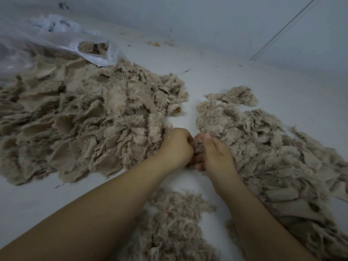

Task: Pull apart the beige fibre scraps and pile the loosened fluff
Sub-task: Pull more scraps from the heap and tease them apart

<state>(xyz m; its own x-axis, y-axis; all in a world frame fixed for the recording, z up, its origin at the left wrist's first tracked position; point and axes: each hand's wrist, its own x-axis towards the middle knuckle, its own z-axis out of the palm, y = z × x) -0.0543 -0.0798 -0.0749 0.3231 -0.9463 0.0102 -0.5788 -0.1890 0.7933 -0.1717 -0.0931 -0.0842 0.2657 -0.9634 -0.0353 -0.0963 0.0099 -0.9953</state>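
Note:
A big heap of beige fibre scraps (84, 117) covers the left half of the white floor. A second spread of beige scraps (263, 147) runs down the right side. Between my forearms lies a pile of loosened fluff (175, 223). My left hand (176, 147) and my right hand (216, 155) meet at the centre, both gripping one small beige scrap (198, 145) between them, fingers curled round it. Most of that scrap is hidden by the fingers.
A clear plastic bag (56, 44) holding more beige scraps lies at the back left, its mouth facing the heap. Pale walls rise behind, with a thin rail (282, 29) slanting on the right wall. Small debris specks (156, 44) dot the floor by the wall.

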